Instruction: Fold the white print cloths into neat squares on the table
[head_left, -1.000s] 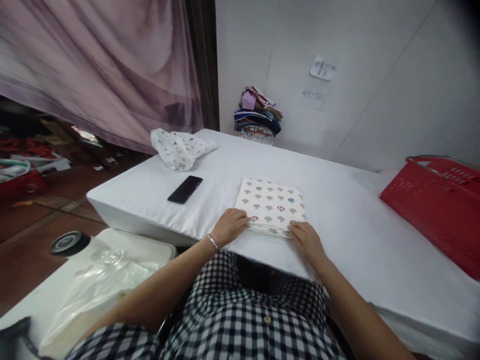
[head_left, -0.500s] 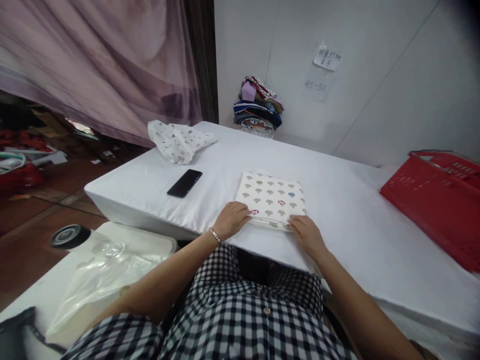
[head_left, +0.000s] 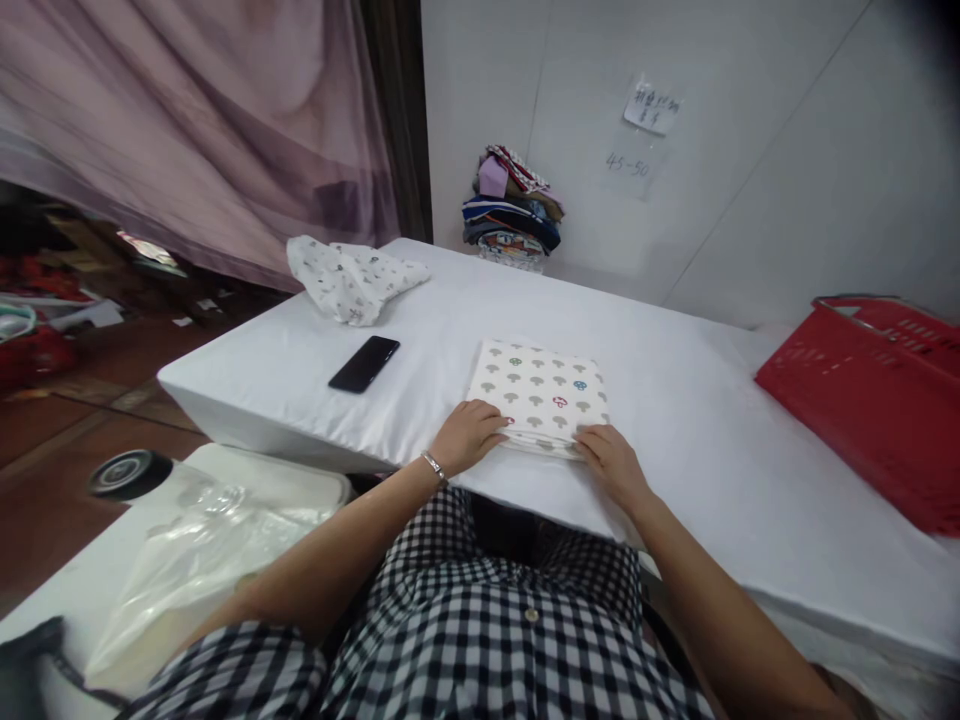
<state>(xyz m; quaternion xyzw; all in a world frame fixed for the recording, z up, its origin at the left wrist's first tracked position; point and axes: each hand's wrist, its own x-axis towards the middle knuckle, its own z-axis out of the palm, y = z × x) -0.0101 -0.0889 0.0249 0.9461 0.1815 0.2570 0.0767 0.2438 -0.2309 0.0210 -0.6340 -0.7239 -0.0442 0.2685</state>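
Note:
A folded cream cloth with a mushroom print [head_left: 541, 392] lies square on the white table [head_left: 690, 420], close to its near edge. My left hand [head_left: 469, 436] grips the cloth's near left corner, fingers curled over the edge. My right hand [head_left: 611, 462] pinches the near right corner in the same way. Both wrists rest at the table's front edge, above my checked shirt.
A black phone [head_left: 364, 363] lies left of the cloth. A crumpled white printed cloth [head_left: 349, 279] sits at the far left corner. A stack of folded clothes [head_left: 513, 212] stands against the wall. A red basket [head_left: 874, 388] is at the right. A clear plastic bag [head_left: 202, 545] lies low left.
Both hands stay on the cloth's near corners. The view has shifted slightly; the cloth and hands sit a little higher in the frame.

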